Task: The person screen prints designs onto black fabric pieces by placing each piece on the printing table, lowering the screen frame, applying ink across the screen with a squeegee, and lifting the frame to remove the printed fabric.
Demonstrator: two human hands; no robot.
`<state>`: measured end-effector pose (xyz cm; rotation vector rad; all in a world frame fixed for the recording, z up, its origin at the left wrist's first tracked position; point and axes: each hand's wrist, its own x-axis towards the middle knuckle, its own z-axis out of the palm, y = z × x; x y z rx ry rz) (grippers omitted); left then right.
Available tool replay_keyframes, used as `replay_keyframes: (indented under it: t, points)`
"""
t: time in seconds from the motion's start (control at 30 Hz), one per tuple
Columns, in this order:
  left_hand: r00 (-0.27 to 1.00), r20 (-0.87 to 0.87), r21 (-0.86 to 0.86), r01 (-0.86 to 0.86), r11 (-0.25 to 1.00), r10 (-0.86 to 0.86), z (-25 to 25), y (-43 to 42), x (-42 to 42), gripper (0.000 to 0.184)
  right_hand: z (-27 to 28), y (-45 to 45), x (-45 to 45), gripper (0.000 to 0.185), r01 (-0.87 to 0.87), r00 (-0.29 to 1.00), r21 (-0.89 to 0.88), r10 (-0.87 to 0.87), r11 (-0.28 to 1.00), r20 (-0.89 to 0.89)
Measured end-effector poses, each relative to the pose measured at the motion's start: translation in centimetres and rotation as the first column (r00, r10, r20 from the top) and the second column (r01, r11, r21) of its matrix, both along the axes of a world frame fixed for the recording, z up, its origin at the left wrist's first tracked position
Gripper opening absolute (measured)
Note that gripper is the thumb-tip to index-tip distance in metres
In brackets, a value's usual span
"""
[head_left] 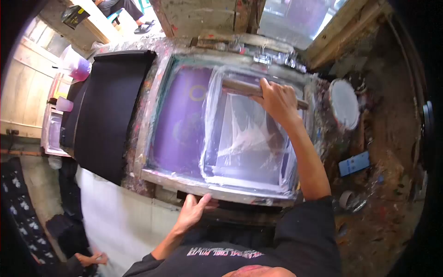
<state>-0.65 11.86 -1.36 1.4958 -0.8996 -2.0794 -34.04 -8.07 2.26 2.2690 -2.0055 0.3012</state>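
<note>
A screen printing frame (152,175) lies on the bench, with a purple mesh area on its left and a whitish, ink-smeared area on its right. My right hand (278,99) is closed round the wooden handle of a squeegee (240,87), which lies across the far part of the smeared area. White ink (249,138) is streaked over the mesh below it. At the near edge of the frame is my left hand (194,211), its thumb against the rim and its fingers lower down, partly hidden; it appears to grip the edge.
Black fabric (110,106) covers the board to the left. Plastic cups (64,104) stand beyond it. On the right are a round white lid (344,104), a phone (354,163) and a tape roll (347,200). Another person's hand (91,259) touches a white surface (110,221) at lower left.
</note>
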Motion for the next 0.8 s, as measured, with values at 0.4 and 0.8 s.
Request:
replay_keyframes:
  t: [0.4,0.8]
  points:
    - [0.996,-0.075,-0.154,-0.063,0.986,0.052,-1.9,1.2,0.2,0.041,1.6,22.5,10.0,0.023,-0.043,0.999,0.019,0.043,0.999,0.019]
    - [0.99,0.042,-0.998,0.048,-0.04,0.138,9.7,-15.4,-5.5,0.017,23.0,12.8,6.3,0.058,0.118,0.981,-0.584,-0.187,0.803,-0.059]
